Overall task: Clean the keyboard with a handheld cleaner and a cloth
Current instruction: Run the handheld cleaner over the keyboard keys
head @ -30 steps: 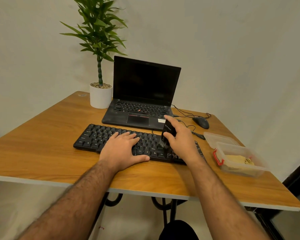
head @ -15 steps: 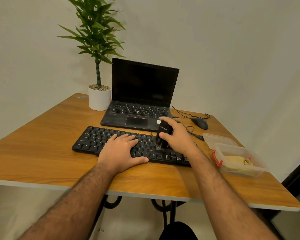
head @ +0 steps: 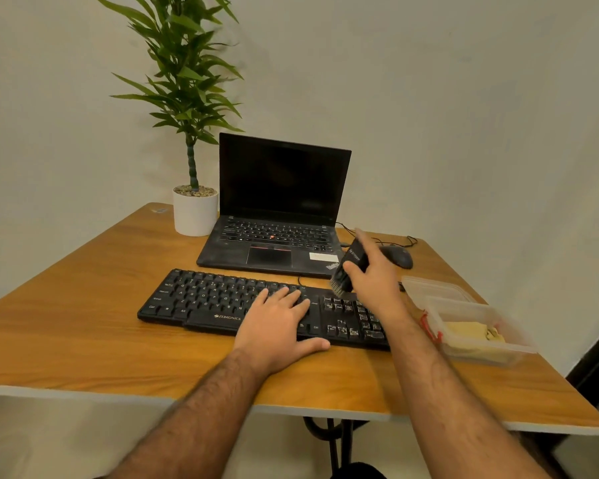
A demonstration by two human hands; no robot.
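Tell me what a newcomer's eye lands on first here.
First, the right hand gripping a small black handheld cleaner, bristles down over the right end of the black desktop keyboard. Next, the left hand lying flat on its keys. Behind stand an open black laptop and a tall green potted plant.

Wooden desk (head: 83,326) — keyboard (head: 208,302) near front edge, laptop (head: 277,216) behind it, plant pot (head: 195,214) at far-left corner, mouse (head: 398,256) and plastic box (head: 481,335) along right edge.
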